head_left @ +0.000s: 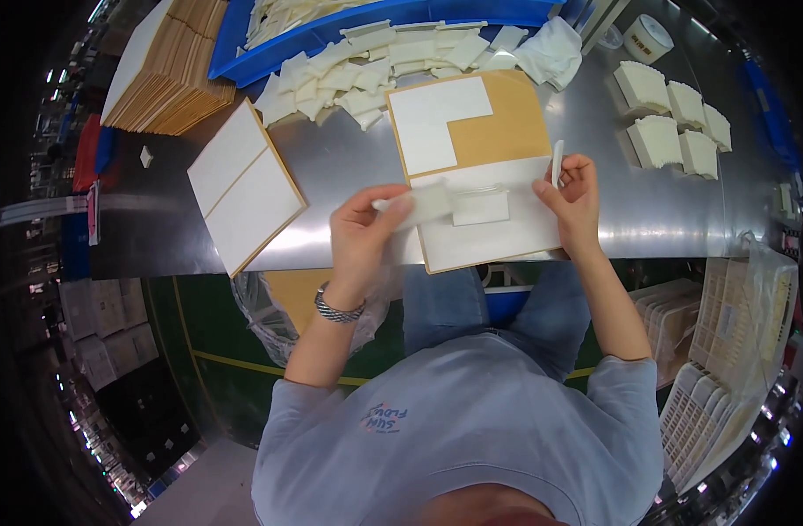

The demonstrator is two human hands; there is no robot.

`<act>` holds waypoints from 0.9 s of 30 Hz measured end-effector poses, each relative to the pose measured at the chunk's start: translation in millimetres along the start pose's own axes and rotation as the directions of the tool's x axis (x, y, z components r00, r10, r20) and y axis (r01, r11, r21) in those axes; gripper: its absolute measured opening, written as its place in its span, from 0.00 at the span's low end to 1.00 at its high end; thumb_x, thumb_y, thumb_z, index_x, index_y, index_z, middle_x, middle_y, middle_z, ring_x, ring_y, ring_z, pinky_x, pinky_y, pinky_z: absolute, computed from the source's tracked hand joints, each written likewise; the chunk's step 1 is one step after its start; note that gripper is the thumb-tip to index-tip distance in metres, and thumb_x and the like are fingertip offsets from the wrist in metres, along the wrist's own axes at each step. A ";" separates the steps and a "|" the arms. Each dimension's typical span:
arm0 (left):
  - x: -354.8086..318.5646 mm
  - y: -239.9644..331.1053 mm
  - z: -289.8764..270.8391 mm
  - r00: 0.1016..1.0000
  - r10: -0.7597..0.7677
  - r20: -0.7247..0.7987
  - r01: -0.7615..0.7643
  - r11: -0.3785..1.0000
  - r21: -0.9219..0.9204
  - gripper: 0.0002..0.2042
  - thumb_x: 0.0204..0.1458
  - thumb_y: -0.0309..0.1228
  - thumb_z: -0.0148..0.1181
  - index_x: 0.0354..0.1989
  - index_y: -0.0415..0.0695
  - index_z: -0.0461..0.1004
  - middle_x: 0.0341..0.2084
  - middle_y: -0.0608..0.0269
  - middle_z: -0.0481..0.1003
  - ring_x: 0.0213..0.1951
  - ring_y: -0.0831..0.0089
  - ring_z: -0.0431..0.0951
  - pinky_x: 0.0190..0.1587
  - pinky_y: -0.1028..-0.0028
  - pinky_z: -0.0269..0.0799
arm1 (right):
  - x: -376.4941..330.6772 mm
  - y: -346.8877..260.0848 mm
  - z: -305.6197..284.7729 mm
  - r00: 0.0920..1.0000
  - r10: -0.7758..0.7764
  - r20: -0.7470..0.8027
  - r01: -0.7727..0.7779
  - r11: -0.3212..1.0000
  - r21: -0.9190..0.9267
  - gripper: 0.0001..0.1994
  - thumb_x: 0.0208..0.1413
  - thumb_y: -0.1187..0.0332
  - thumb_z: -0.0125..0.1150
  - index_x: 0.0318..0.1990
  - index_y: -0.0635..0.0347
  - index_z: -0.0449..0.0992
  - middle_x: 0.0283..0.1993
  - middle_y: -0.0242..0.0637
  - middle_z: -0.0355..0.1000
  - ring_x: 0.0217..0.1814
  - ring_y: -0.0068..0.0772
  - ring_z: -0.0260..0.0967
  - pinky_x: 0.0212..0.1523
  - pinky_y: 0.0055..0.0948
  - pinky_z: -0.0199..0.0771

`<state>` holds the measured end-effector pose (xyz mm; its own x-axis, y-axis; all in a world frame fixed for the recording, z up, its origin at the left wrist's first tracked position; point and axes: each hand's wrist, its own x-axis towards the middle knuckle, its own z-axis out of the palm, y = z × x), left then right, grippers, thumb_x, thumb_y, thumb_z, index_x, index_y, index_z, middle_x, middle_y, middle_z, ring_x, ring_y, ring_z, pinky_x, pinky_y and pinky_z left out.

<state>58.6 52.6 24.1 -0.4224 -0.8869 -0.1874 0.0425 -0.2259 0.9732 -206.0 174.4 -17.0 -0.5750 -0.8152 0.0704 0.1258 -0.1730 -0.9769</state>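
My left hand (364, 226) is closed on a flat white plastic piece (429, 203), which is smeared by motion. Between the fingers and thumb of my right hand (574, 195), a slim white piece (557, 159) stands on edge; its full shape does not show. Below and between both hands lies a brown cardboard sheet (515, 114) partly faced in white. Another white plastic piece (482, 209) rests on its near white half, just right of the piece in my left hand.
Several loose white pieces (357, 74) are heaped before a blue bin (314, 37). A cardboard stack (164, 70) stands far left, a white-faced board (248, 188) nearer. White piece stacks (651, 140), a tub (649, 39) and a white cloth (550, 53) sit right on the metal table (349, 158).
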 end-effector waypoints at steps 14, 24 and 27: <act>12.3 -28.0 51.4 0.909 0.324 0.262 -0.407 0.822 0.397 0.12 0.48 0.26 0.73 0.41 0.45 0.83 0.53 0.60 0.76 0.65 0.58 0.67 0.61 0.63 0.68 | -2.5 -5.1 -2.9 0.979 0.201 -0.038 -0.203 0.977 -0.058 0.15 0.56 0.79 0.68 0.48 0.61 0.71 0.49 0.35 0.73 0.44 0.19 0.70 0.47 0.20 0.72; 10.1 -34.6 32.1 0.827 0.327 0.457 -0.498 0.803 0.328 0.24 0.49 0.25 0.71 0.55 0.45 0.71 0.53 0.58 0.75 0.57 0.61 0.75 0.57 0.67 0.72 | -16.7 -26.6 4.6 0.926 -0.223 0.304 0.326 0.878 -0.350 0.16 0.50 0.79 0.69 0.48 0.63 0.79 0.57 0.43 0.75 0.58 0.38 0.67 0.56 0.34 0.71; 10.9 -38.4 31.2 0.843 0.308 0.442 -0.467 0.827 0.314 0.24 0.49 0.25 0.72 0.55 0.44 0.71 0.52 0.59 0.76 0.54 0.63 0.77 0.58 0.67 0.72 | -18.2 -37.8 18.0 0.828 -0.293 0.478 0.523 0.712 -0.469 0.19 0.46 0.77 0.72 0.49 0.62 0.79 0.53 0.40 0.78 0.56 0.41 0.68 0.59 0.37 0.68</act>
<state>24.2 64.2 -11.2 -0.7431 -0.6385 0.2004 -0.0520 0.3536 0.9339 -185.8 185.8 22.3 -0.1261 -0.8885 0.4413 -0.5900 -0.2904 -0.7534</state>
